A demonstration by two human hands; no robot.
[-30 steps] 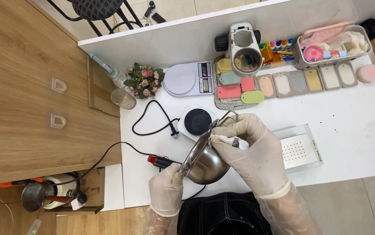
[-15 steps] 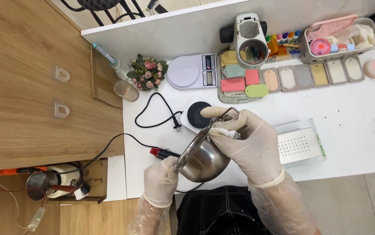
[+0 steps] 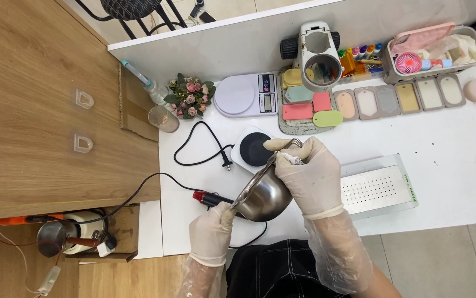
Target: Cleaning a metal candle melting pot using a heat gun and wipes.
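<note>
1. Two gloved hands on one steel pot [image 3: 264,194], tipped over the near middle of the white table [image 3: 442,182]
2. Left hand [image 3: 211,232] grips the pot's handle by the red-tipped plug [image 3: 200,196]
3. Right hand [image 3: 304,168] is clenched round a small tool at the far rim, likely scraping the inside; next it needs a steady tilt
4. Pot: shiny, rounded, contents hidden
5. Further right, a perforated tray [image 3: 378,190]

Scale [image 3: 246,95] behind hotplate [image 3: 255,149]; perforated tray [image 3: 378,187] to its right.
</note>
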